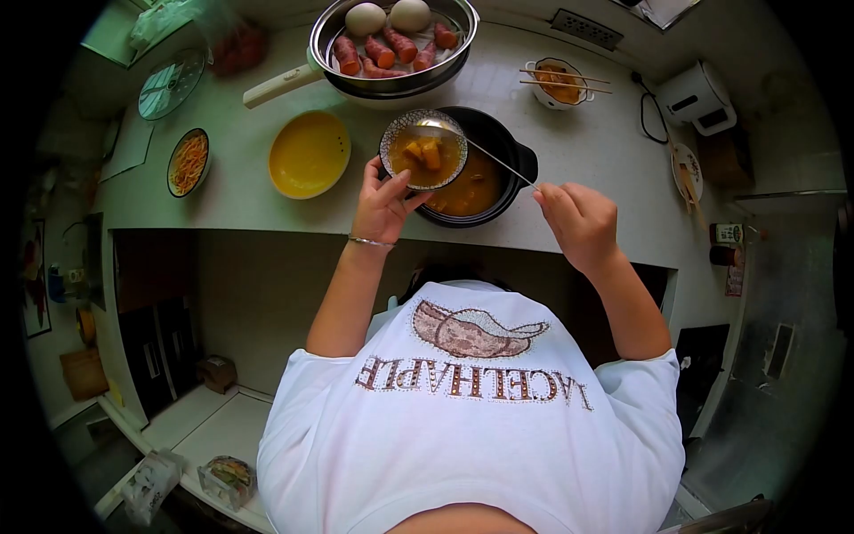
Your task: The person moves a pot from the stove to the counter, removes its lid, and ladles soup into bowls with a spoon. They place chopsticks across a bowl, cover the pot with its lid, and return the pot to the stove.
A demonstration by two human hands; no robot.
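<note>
My left hand (388,206) grips a patterned bowl (385,151) by its near side, thumb on the rim. Chunks of orange food in broth (429,158) lie inside it. The bowl is held over the left part of a black pot (520,153) with orange-brown soup (471,191). My right hand (580,218) is closed round the thin handle of a metal ladle (500,160). The ladle's head reaches over the far side of the bowl; its exact contact with the bowl I cannot make out.
Behind stands a steamer pan (316,44) with sweet potatoes (378,53) and two round pale items (410,15). A yellow bowl (310,155) and a bowl of shredded food (189,163) are at left. Chopsticks (565,81) lie across a white bowl (559,100) at right.
</note>
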